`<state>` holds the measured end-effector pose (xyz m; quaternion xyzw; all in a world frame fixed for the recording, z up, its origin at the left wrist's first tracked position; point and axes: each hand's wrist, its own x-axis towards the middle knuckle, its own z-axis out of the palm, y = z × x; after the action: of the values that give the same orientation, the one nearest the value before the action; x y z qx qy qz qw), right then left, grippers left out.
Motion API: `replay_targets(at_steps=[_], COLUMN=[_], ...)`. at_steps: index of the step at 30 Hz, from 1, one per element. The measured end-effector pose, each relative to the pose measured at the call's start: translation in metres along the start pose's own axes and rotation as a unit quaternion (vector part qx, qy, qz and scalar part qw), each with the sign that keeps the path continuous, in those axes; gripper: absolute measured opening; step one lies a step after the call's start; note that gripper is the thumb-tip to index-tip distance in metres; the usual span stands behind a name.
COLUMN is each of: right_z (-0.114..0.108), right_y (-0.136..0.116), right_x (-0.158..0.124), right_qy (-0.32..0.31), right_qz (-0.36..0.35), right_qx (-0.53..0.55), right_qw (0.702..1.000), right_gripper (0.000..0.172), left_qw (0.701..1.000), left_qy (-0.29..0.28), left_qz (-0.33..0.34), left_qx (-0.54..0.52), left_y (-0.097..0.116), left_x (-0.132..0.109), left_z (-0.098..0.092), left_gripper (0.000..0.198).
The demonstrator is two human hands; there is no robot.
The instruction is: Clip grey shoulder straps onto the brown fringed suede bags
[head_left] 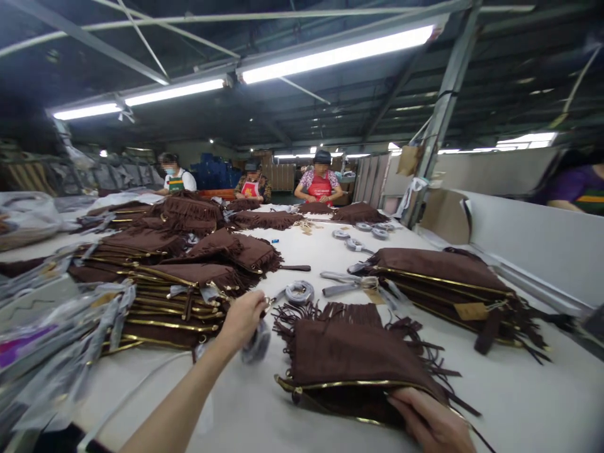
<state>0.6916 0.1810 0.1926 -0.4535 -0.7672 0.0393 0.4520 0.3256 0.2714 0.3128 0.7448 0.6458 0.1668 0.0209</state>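
Observation:
A dark brown fringed bag point(358, 352) lies before me, its gold zipper open toward me. My right hand point(427, 415) grips the bag at the right of its opening, thumb outside and fingers partly hidden. Left of the bag, my left hand point(243, 318) is closed above the table, pinching the metal-clipped end of a coiled strap point(257, 343). That coil hangs blurred below the fingers, in what looks like clear wrapping. Just beyond sits another wrapped strap coil point(299, 292). Beside my left hand rises a stack of brown zippered bags point(174, 311).
More brown bags point(438, 270) are piled at right, one with a paper tag point(470, 311). Several strap coils point(380, 233) lie farther back on the white table point(302, 251). Plastic-wrapped straps point(61, 352) fill the left edge. Co-workers point(321, 182) stand across the table.

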Motion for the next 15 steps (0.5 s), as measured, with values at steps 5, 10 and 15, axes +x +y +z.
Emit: replay_targets(at_steps=[5, 10, 15], right_z=[0.002, 0.002, -0.001], right_y=[-0.012, -0.021, -0.026], right_x=[0.004, 0.007, 0.015], right_qy=[-0.030, -0.036, -0.014], right_qz=[0.105, 0.233, 0.299], right_qx=[0.072, 0.193, 0.247], right_qw=[0.991, 0.952, 0.922], right_gripper=[0.026, 0.037, 0.040], left_qw=[0.966, 0.935, 0.878], left_qy=[0.087, -0.019, -0.156], left_qz=[0.165, 0.178, 0.097], left_qx=[-0.177, -0.307, -0.442], left_y=[0.073, 0.157, 0.182], left_x=[0.014, 0.004, -0.005], left_z=[-0.011, 0.045, 0.085], left_gripper=[0.024, 0.028, 0.027])
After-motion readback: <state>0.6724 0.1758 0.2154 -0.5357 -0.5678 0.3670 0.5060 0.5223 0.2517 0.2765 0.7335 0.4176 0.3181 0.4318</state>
